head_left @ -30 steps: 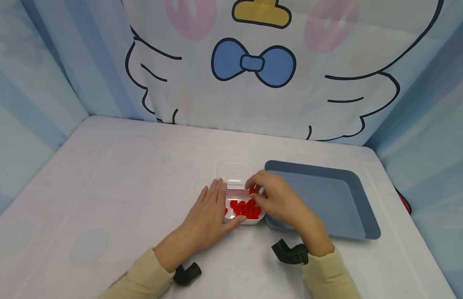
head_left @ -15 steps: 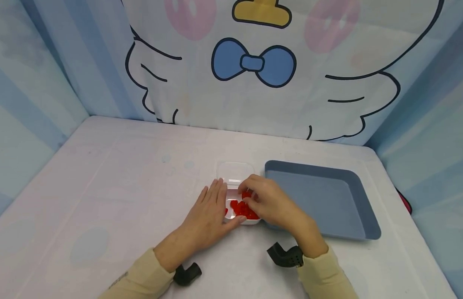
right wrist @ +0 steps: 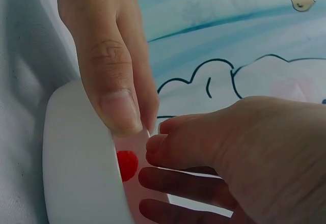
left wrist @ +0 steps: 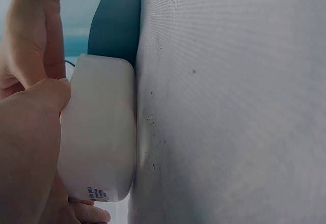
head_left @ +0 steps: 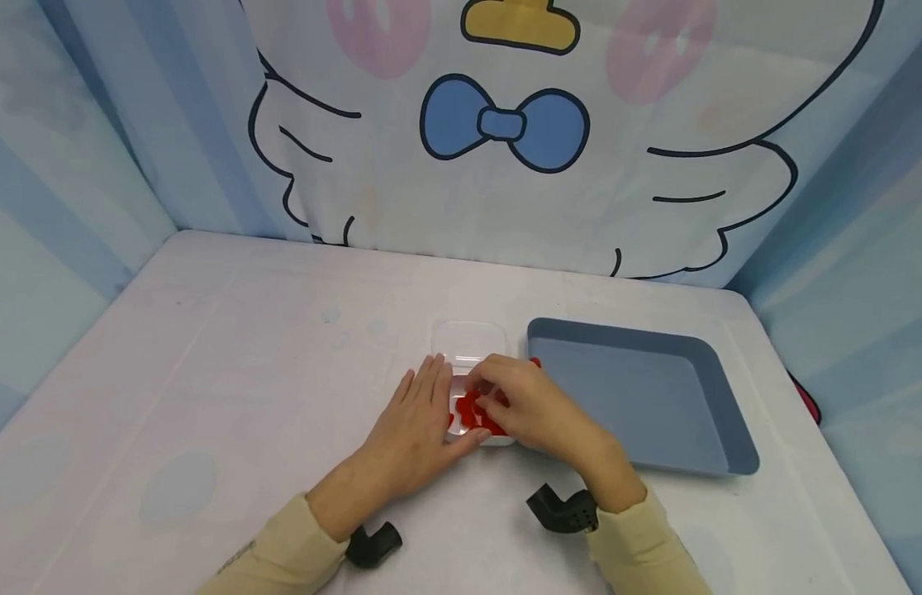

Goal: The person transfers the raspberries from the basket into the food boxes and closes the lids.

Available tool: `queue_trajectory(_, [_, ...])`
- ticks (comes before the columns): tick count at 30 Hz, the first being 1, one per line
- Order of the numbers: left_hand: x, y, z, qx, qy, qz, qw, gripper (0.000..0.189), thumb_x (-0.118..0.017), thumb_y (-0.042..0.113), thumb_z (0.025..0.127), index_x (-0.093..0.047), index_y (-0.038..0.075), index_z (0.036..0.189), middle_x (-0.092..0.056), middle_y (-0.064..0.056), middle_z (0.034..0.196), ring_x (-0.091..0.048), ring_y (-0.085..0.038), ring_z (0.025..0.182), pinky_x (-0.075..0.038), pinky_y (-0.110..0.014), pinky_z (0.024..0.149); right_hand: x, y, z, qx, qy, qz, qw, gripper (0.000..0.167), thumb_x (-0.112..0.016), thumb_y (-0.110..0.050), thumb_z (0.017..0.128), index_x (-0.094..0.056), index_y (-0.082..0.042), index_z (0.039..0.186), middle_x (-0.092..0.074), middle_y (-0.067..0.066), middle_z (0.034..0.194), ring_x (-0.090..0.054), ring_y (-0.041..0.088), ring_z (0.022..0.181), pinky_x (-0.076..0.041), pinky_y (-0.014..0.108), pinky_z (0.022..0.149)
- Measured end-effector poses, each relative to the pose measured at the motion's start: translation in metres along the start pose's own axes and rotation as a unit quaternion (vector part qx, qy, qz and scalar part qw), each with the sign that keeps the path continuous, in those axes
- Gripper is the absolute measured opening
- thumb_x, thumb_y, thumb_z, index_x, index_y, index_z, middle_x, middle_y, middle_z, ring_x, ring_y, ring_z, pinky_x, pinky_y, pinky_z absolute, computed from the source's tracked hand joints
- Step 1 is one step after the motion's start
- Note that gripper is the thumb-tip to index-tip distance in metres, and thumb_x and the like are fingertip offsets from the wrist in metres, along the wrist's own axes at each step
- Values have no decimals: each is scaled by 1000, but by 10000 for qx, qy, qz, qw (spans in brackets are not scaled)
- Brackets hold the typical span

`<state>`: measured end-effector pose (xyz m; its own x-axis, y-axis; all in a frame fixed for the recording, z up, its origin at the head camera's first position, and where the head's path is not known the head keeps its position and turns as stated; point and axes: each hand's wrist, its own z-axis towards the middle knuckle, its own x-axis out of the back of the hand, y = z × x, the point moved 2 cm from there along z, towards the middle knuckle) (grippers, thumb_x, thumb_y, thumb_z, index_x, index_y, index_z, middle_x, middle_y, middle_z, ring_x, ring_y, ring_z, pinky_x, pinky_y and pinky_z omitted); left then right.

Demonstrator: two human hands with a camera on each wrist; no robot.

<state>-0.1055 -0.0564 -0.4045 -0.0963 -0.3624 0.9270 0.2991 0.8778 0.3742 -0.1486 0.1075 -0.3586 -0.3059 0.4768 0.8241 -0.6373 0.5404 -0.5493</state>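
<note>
Left hand (head_left: 416,426), fingers straight, lay along left edge of white container (head_left: 496,441), thumb at near rim. Clear lid (head_left: 468,339) was behind far rim, blue-gray tray (head_left: 647,397) just right, its left edge partly covered by right hand (head_left: 539,405). Broad stretch of surface (head_left: 245,347) ran left. Right hand curled over red pieces (head_left: 471,409) in container; fingertips pinching or apart, could not tell. Red bit (head_left: 535,362) by tray's left wall was mostly hidden, in tray or hand unclear; sleeves (head_left: 278,545) were cut off at bottom

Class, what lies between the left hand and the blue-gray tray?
The head view shows the white container of red pieces, the right hand partly over it.
</note>
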Motion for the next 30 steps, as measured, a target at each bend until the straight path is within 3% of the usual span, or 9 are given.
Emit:
queue_trajectory(8, [0,1,0,124,-100,-24,9999,97,-57,65,89,-23,2,154,-27,-17,162,-22,-35,152,-20,-53,123,7,2,-2,-349,146,87,9992,17,-68,0,89,-69,-5,105,-70,4,100,-64,14,88,-59,32,81])
queue_trajectory(19, [0,3,2,204,-84,51,9997,99,-62,63,86,-24,3,154,-29,-17,161,-24,-35,151,-22,-53,123,26,15,-9,-367,582,21,9976,18,-66,4,88,-68,-3,105,-69,9,101,-65,16,87,-60,32,79])
queue_trajectory(30, [-2,2,2,251,-150,18,9996,101,-62,64,86,-22,3,155,-27,-16,162,-22,-34,152,-20,-52,124,38,31,-18,-902,895,-175,9917,18,-69,-2,89,-69,-4,107,-68,6,103,-66,19,91,-60,38,81])
